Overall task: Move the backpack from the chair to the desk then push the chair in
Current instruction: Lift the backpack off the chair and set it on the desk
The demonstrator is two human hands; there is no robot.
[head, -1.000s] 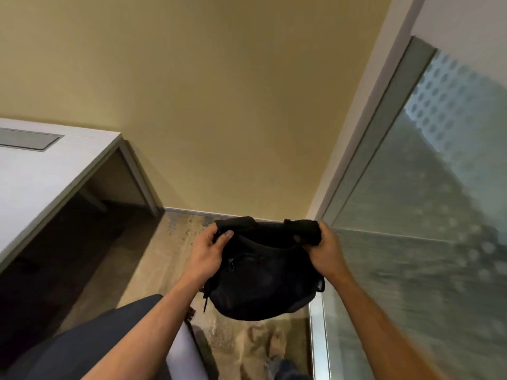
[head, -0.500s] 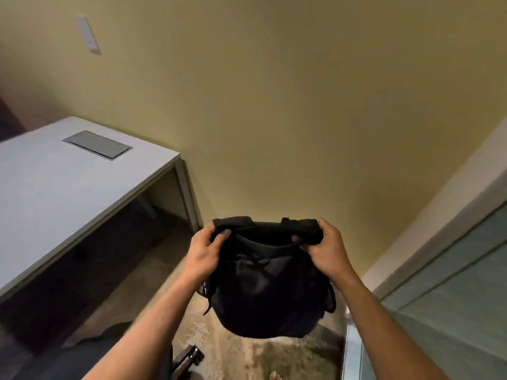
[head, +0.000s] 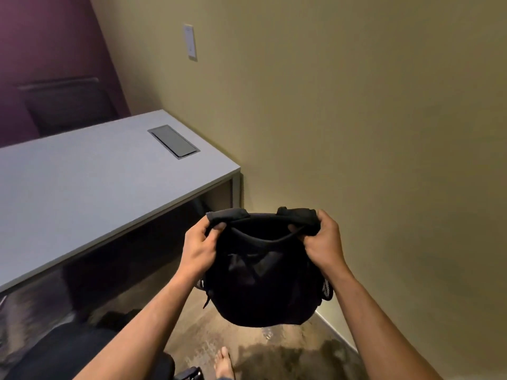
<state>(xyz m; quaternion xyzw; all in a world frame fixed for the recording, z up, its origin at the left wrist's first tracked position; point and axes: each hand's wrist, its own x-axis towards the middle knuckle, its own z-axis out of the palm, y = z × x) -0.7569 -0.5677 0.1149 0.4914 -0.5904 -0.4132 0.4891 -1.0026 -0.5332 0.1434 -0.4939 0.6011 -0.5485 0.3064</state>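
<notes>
White wall plate (head: 189, 41), purple wall (head: 49, 50).

The surface (head: 82, 193) runs off the left edge of the frame, so its full length is not shown, and the space beneath it is too dark to read. The chair (head: 68, 355) at the lower left is cut by the bottom edge and partly covered by the left forearm. The backpack (head: 263, 283) hides the fingertips of the left hand (head: 199, 250) and right hand (head: 323, 242) curled into its top. At the upper left a dark chair back (head: 65, 105) is blurred, and markings on the wall plate (head: 189, 41) are too small to tell
</notes>
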